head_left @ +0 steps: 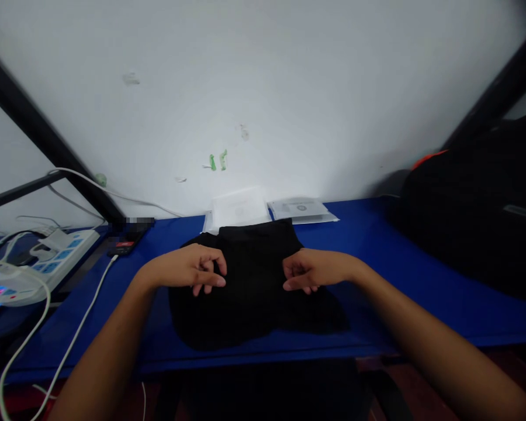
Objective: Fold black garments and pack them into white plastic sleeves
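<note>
A black cloth [254, 292] lies on the blue table [377, 234], its outline uneven and its folds hard to make out. Over its left part is my left hand [199, 269], fingers loosely curled and apart, with nothing visible in them. My right hand [304, 270] is over the cloth's right part, its fingers curled inward toward the thumb; whether they pinch any of the dark fabric cannot be made out. Both hands are palm down, with a stretch of cloth between them.
Behind the cloth lie a white packet [240, 207] and a clear-sleeved packet [304, 209] by the wall. At left are a power strip [61, 260], a phone [125, 241] and white cables [85, 316]. A large black bag [473, 216] stands at right.
</note>
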`<action>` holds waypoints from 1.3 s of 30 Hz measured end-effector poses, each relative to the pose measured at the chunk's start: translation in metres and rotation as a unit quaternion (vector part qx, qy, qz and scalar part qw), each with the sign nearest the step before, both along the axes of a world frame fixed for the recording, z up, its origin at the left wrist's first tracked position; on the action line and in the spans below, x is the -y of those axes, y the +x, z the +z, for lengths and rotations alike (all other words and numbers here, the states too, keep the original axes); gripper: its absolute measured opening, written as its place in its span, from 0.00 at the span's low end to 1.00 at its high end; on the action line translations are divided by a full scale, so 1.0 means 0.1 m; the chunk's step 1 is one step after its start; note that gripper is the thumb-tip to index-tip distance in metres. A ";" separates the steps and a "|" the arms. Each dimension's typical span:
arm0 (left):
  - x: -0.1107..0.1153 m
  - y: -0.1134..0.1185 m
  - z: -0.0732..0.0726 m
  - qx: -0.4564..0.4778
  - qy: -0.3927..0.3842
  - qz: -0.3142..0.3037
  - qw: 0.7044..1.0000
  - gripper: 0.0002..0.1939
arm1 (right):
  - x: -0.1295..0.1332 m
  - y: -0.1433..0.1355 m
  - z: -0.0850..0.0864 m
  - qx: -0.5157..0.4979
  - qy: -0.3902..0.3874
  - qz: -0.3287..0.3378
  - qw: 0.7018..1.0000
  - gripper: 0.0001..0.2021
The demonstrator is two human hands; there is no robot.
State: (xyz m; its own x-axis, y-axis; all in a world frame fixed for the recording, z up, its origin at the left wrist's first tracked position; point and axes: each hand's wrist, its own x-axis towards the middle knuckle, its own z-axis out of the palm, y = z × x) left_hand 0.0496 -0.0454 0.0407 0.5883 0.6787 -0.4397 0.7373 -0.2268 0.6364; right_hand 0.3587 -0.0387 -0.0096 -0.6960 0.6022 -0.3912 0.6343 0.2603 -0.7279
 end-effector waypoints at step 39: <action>0.00 0.47 -0.74 -0.137 0.345 -0.062 0.927 0.49 | -0.18 0.09 -0.08 -0.018 0.267 -0.060 0.962 0.12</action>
State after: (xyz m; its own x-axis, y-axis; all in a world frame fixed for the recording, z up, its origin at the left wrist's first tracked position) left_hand 0.0962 -0.0459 -0.0337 0.6114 0.7881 -0.0706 0.7904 -0.6041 0.1017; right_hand 0.3675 -0.0207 -0.0180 -0.6170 0.7867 0.0203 0.6592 0.5307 -0.5327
